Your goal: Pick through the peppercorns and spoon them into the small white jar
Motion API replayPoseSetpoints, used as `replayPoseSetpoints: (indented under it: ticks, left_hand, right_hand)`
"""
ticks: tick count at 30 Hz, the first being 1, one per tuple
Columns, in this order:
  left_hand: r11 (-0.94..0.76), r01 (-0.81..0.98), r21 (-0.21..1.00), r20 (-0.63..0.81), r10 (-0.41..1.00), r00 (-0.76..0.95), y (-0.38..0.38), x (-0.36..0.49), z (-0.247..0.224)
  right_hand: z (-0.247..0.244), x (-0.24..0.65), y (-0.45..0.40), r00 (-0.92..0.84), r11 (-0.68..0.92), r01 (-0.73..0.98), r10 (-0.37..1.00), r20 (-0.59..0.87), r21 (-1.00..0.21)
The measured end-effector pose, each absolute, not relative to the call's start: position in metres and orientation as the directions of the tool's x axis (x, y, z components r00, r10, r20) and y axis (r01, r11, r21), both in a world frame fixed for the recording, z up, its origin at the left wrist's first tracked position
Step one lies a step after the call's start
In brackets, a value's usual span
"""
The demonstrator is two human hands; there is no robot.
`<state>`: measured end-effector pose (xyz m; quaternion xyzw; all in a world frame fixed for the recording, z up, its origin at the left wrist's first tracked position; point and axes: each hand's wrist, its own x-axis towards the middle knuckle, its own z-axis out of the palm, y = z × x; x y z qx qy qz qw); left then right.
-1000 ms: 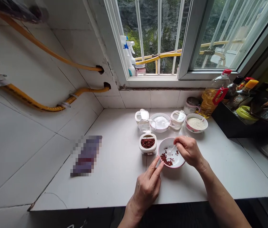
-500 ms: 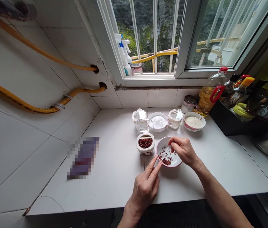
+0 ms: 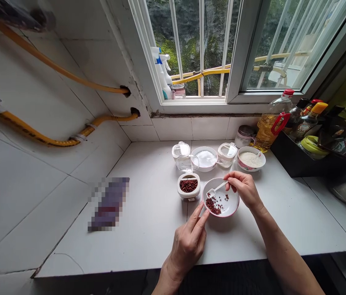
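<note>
A white bowl with a pink rim (image 3: 233,209) stands on the counter, with reddish-brown peppercorns (image 3: 212,206) gathered mostly at its near left. My right hand (image 3: 244,189) pinches the handle of a small white spoon (image 3: 212,193), whose head is inside the bowl above the peppercorns. The outstretched fingertips of my left hand (image 3: 188,241) touch the bowl's near left rim; its other fingers are curled under and partly hidden. Just left of the bowl, a square-shaped spice jar (image 3: 188,192) holds more peppercorns, its clear lid (image 3: 187,163) flipped up.
Behind are a bowl of white granules (image 3: 204,157), two lidded jars (image 3: 227,153), and a flowered bowl (image 3: 251,159) of pale powder. An oil bottle (image 3: 267,127) and a black rack (image 3: 295,164) of bottles stand right. A pixelated item (image 3: 109,205) lies left.
My right hand has shifted slightly right, and the spoon now lies at a flatter slant, its head higher in the bowl. My left hand stays at the rim.
</note>
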<state>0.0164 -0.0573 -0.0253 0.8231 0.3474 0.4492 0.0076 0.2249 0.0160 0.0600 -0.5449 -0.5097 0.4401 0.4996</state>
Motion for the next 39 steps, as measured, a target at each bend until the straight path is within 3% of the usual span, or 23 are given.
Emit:
replayPoseSetpoints:
  ticks: [6, 13, 16, 18, 21, 23, 28, 32, 35, 39]
  left_hand:
    - [-0.755, 0.568, 0.326, 0.736, 0.580, 0.349, -0.056, 0.017, -0.027]
    - [-0.754, 0.574, 0.318, 0.732, 0.580, 0.356, -0.057, 0.017, -0.026]
    - [-0.752, 0.580, 0.314, 0.728, 0.582, 0.361, -0.057, 0.017, -0.026]
    - [-0.752, 0.580, 0.313, 0.726, 0.583, 0.365, -0.057, 0.016, -0.025]
    - [-0.755, 0.575, 0.315, 0.725, 0.582, 0.368, -0.057, 0.016, -0.026]
    - [-0.755, 0.573, 0.319, 0.726, 0.583, 0.365, -0.057, 0.016, -0.026]
    - [-0.750, 0.575, 0.327, 0.726, 0.589, 0.355, -0.057, 0.017, -0.025]
    - [-0.753, 0.574, 0.322, 0.728, 0.584, 0.358, -0.057, 0.017, -0.024]
    - [-0.753, 0.578, 0.315, 0.734, 0.579, 0.354, -0.057, 0.017, -0.024]
    - [-0.749, 0.582, 0.316, 0.732, 0.583, 0.353, -0.057, 0.017, -0.024]
  right_hand:
    - [0.062, 0.221, 0.016, 0.085, 0.069, 0.075, 0.994, 0.075, -0.995]
    - [0.055, 0.205, 0.005, 0.014, 0.321, 0.196, 0.944, 0.330, -0.927]
    - [0.051, 0.200, 0.002, -0.068, 0.486, 0.334, 0.867, 0.494, -0.807]
    - [0.050, 0.199, 0.002, -0.167, 0.618, 0.423, 0.772, 0.614, -0.663]
    - [0.050, 0.200, 0.003, -0.292, 0.774, 0.457, 0.597, 0.747, -0.439]
    - [0.052, 0.202, 0.002, -0.295, 0.799, 0.464, 0.547, 0.784, -0.383]
    - [0.058, 0.217, 0.000, -0.121, 0.611, 0.636, 0.682, 0.721, -0.471]
    - [0.055, 0.221, 0.006, -0.163, 0.476, 0.738, 0.814, 0.558, -0.478]
    - [0.051, 0.217, 0.009, -0.239, 0.449, 0.734, 0.873, 0.425, -0.509]
    - [0.052, 0.216, 0.008, -0.206, 0.360, 0.660, 0.931, 0.302, -0.659]
